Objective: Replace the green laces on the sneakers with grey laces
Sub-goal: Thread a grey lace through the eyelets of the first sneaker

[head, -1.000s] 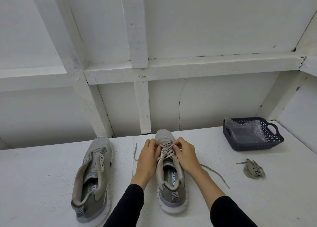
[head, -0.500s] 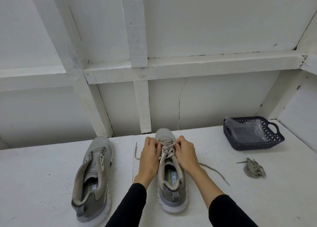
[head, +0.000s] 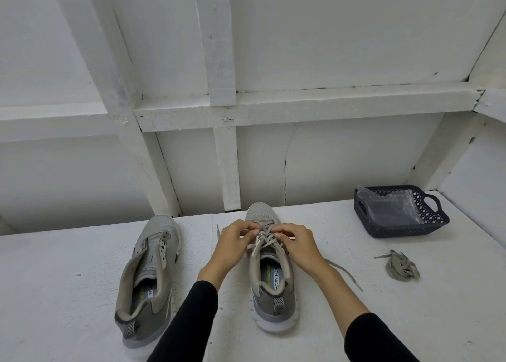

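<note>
Sleeves come in low. The left hand (head: 229, 248) and right hand (head: 299, 245) pinch the lace (head: 267, 235) on the middle sneaker (head: 269, 265). Bare table (head: 410, 312) lies right. The unlaced sneaker (head: 149, 274), lace bundle (head: 402, 268) and basket (head: 401, 211) sit apart.

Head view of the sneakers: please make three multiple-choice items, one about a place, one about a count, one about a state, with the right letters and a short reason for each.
1. Where does the loose bundled lace lie?
A. inside the basket
B. on the table, nearer the person than the basket
C. on the left sneaker

2. How many sneakers stand on the table?
A. one
B. two
C. three

3. What state is the left sneaker in?
A. fully laced
B. no lace in its eyelets
C. held in a hand

Answers: 1 B, it lies on the table in front of the dark basket. 2 B, one at left, one between the hands. 3 B, its eyelets show empty and no hand touches it.
</note>
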